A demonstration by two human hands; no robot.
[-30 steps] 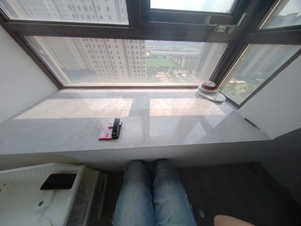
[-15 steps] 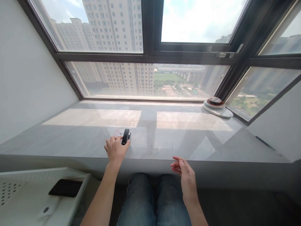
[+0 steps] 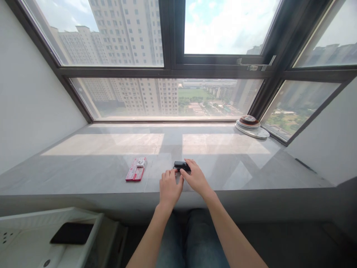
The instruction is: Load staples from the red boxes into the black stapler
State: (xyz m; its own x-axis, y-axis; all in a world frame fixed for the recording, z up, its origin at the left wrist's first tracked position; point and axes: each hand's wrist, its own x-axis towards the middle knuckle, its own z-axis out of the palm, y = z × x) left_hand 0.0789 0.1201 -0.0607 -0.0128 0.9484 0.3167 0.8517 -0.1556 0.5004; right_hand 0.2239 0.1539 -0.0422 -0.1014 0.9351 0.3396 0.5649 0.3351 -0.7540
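Black oblong stapler [image 3: 180, 164] sits on the pale grey, glossy marbled surface [image 3: 92, 176], long side running left to right, right at the fingers of both hands. Bare right hand [image 3: 197, 179]: fingers closed around the stapler's right end, thumb on the near side, index on the far side. Bare left hand [image 3: 170, 188]: fingertips at the stapler's near left edge, thumb spread apart from the other fingers; can't tell if they grip or just touch. Hands close together, left thumb just beside right thumb.

Left of the left fingers, apart from them: flat pink-and-white boxes [image 3: 135, 174], small white box with dark print [image 3: 141, 162] on their far end. Beyond the right fingers, far to the right: stack of round, flat, multicoloured discs [image 3: 249, 126] by the dark window frame [image 3: 139, 72]. Lower left of the left fingers, well apart: black flat rectangular slab [image 3: 71, 233] in the white tray [image 3: 36, 223]. Blue denim trousers [image 3: 202, 238] below the fingers, between the forearms.
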